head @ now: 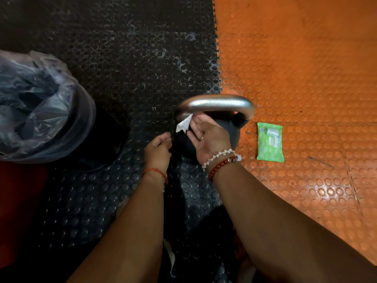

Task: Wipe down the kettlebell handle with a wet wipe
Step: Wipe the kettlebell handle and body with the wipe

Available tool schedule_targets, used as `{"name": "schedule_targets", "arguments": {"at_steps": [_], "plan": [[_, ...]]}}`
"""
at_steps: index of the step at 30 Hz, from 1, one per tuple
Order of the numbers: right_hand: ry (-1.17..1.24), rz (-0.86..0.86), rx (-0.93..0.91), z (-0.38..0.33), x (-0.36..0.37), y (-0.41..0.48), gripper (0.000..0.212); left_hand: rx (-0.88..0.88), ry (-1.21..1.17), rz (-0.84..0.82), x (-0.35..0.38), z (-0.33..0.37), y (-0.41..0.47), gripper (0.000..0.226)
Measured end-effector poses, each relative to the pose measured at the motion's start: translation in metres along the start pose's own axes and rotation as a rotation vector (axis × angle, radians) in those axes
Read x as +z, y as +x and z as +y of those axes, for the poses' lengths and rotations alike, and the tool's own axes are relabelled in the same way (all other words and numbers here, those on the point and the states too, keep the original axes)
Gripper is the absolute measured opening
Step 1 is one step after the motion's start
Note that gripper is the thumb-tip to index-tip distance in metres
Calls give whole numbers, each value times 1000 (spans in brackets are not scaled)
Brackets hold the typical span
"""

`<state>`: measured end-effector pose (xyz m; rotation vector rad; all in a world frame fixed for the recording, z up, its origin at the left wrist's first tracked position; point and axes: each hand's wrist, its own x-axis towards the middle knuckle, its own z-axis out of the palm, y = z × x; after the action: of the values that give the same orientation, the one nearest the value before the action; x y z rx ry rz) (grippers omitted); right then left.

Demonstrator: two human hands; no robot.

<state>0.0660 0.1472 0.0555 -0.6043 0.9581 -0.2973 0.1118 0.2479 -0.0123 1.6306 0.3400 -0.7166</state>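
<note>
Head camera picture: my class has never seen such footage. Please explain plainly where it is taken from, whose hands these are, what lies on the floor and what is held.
No machine here: a person wears one camera on the head, looking down at their own hands. The right hand, wearing bead bracelets, presses a white wet wipe against the left end of the kettlebell handle with fairly straight fingers. The left hand, loosely curled, holds nothing. The black kettlebell stands where the black studded mat meets the orange mat; a green wipes pack lies on the orange one. A bin lined with plastic stands left.
</note>
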Motion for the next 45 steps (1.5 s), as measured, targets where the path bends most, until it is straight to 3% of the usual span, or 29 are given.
{"name": "schedule_targets", "arguments": {"at_steps": [3, 7, 10, 14, 18, 23, 27, 31, 36, 40, 45], "plan": [[42, -39, 0, 1, -3, 2, 41, -22, -4, -71, 6, 1, -1, 32], [-131, -13, -43, -2, 0, 4, 35, -14, 11, -106, 11, 3, 0, 34], [-80, -26, -43, -4, -1, 6, 34, -14, 28, -105, 12, 2, 1, 36], [-292, -27, -65, -2, -5, 8, 33, 1, 58, -112, 11, 2, 4, 35], [-116, -66, -56, -5, 2, 8, 32, -26, 59, -135, 9, 4, 10, 40], [-307, -60, -89, -6, 2, 5, 30, -55, 36, -172, 9, 9, 8, 38], [-116, -96, -57, -5, -1, 8, 34, -52, 100, -171, 7, 9, 10, 40], [-318, -99, -81, -6, -5, 10, 30, -51, 93, -166, 9, 12, 7, 37], [-172, -140, -68, -6, -1, 10, 31, -20, 107, -183, 10, 16, 2, 39], [-295, -119, -80, -8, -1, 15, 31, -29, 80, -183, 11, 17, 1, 37], [34, -182, -17, -6, -2, 11, 28, -50, 73, -180, 11, 18, 2, 37]]}}
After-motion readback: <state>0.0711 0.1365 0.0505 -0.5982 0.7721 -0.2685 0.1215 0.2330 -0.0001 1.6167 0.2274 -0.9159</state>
